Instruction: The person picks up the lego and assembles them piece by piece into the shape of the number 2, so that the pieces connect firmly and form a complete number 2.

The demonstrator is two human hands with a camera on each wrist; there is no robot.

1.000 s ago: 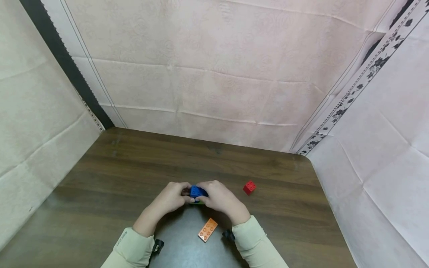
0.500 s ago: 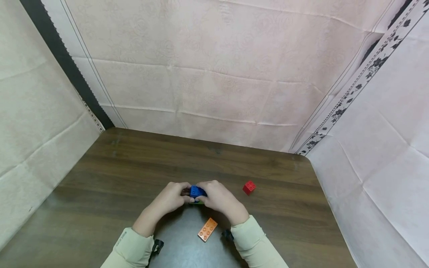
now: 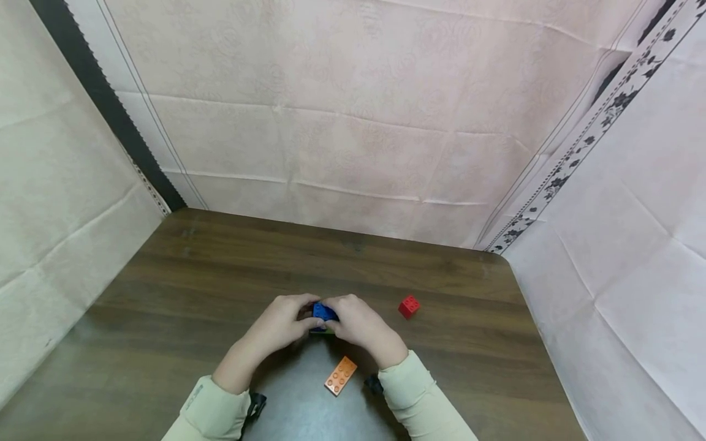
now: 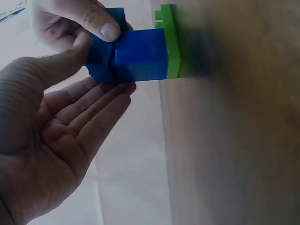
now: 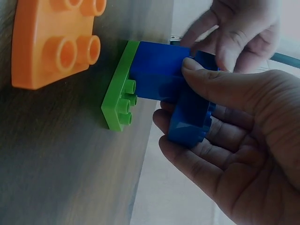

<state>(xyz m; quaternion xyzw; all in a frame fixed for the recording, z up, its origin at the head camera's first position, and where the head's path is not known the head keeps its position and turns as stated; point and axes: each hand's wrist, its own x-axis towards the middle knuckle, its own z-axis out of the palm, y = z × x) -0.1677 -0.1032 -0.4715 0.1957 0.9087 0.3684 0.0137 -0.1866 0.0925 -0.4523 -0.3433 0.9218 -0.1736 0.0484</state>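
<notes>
The left hand (image 3: pixel 278 321) and right hand (image 3: pixel 361 323) pinched opposite ends of the upper brick (image 5: pixel 185 124), blue, between thumbs and fingers. It sat on the lower brick (image 4: pixel 140 54), also blue, which stood on the green plate (image 5: pixel 121 89). The orange brick (image 3: pixel 340 375) lay nearer, the red brick (image 3: pixel 409 307) to the right.

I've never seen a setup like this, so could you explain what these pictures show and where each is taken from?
No machine here, just a person's left hand and right hand, both bare. The wide picture comes from a camera on the head, looking down; each close-up comes from a camera on one wrist. Both hands hold the upper blue brick at the top of a lower blue brick, which stands on a green plate. On the brown table lie an orange brick, nearer the person, and a red brick, to the right.
</notes>
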